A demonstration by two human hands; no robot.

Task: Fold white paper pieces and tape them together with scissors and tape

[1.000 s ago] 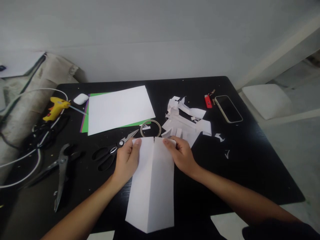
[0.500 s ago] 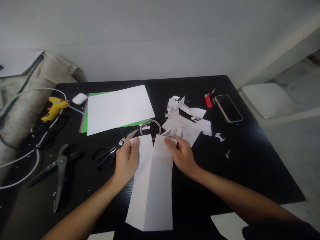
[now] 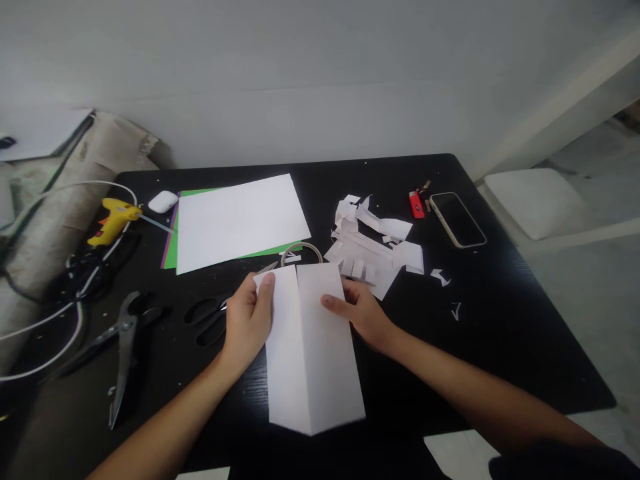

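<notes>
A sheet of white paper [image 3: 313, 353], creased lengthwise down its middle, is held up between my two hands above the black table. My left hand [image 3: 249, 317] pinches its upper left edge, thumb on the front. At the upper right edge, my right hand [image 3: 363, 312] grips it with the thumb on the face and the fingers behind. Black-handled scissors [image 3: 207, 319] lie just left of my left hand, their blades partly covered by it. Behind the paper's top edge sits a ring of tape [image 3: 303, 248], its lower part hidden.
White paper scraps [image 3: 373, 250] are heaped beyond my right hand. A red lighter [image 3: 416, 205] and a phone [image 3: 457, 220] lie far right. Stacked sheets [image 3: 240, 223], a yellow glue gun [image 3: 114, 219], a white case [image 3: 163, 201] and pliers [image 3: 125, 327] occupy the left.
The paper's lower end has swung right and up, and it looks flatter, its top halves closer together. My right hand has shifted slightly down the edge; my left hand moved slightly left.
</notes>
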